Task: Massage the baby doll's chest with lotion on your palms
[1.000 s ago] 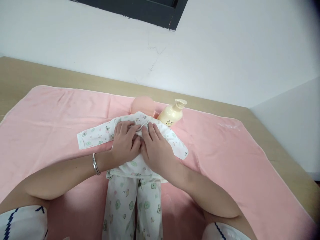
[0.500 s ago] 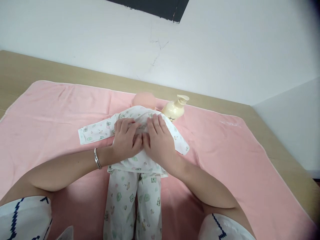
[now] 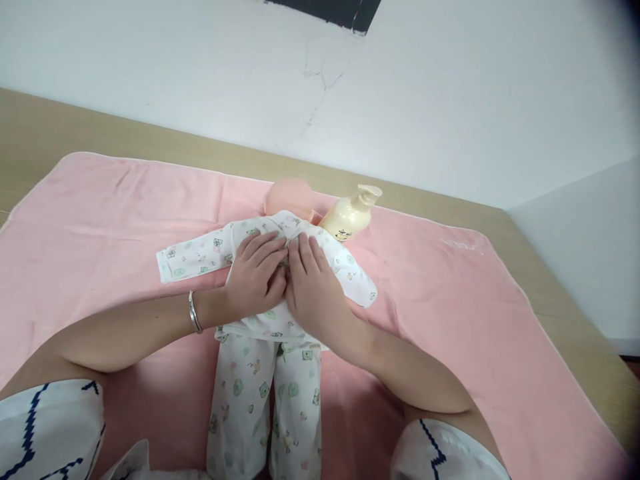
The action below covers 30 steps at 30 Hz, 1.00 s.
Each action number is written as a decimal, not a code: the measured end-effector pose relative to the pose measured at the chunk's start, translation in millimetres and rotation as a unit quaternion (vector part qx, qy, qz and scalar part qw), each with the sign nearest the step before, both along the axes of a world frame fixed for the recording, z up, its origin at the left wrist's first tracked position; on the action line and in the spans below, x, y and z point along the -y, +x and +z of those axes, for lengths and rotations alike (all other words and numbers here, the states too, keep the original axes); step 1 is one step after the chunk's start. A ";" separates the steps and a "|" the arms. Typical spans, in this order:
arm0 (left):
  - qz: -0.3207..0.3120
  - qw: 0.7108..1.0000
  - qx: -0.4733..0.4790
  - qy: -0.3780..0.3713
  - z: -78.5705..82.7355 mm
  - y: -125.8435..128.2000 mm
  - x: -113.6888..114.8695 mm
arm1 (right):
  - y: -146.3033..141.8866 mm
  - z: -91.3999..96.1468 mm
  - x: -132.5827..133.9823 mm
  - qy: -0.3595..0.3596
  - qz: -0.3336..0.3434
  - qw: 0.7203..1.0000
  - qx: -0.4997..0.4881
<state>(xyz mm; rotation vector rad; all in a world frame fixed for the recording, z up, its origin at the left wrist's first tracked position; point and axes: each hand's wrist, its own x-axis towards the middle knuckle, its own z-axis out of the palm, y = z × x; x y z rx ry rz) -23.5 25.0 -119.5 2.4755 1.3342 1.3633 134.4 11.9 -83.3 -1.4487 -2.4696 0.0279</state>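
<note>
The shirt (image 3: 280, 321) lies on the pink blanket (image 3: 450, 320) over the desk (image 3: 565, 327), its hem overlapping the top of the trousers (image 3: 295, 403). Both hands meet at mid-chest: the left hand (image 3: 257, 273) with fingers bent, the right hand (image 3: 315, 283) with fingers straighter and close together. Each grip looks loose, but I cannot tell whether the thumbs pinch any cloth (the hands hide that spot).

For close work on the shirt front, small, even fingertip movements seem best; one hand should steady the fabric while the other works, with light pressure so that the sleeves stay spread and the cloth does not bunch.

Just past the collar is a cream pump bottle (image 3: 347, 217), opaque, so its fill does not show. The pink round thing (image 3: 289, 197) beside it may be a container; its inside is not visible.
</note>
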 end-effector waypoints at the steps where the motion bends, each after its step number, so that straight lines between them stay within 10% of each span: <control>1: -0.006 1.000 0.002 0.012 0.8 -0.4 1.5 | -2.2 1.0 8.0 0.003 0.003 1.000 0.012; 12: 0.025 0.996 0.010 -0.089 0.3 1.3 -4.6 | 16.1 -8.3 -38.9 0.017 0.080 0.996 -0.048; 21: 0.020 0.999 0.035 -0.005 6.7 0.5 0.9 | 1.3 2.4 5.8 0.057 0.010 0.998 -0.010; 30: 0.023 0.996 -0.054 -0.061 5.6 2.5 -5.4 | 16.9 -2.9 -43.3 0.012 0.054 0.996 -0.066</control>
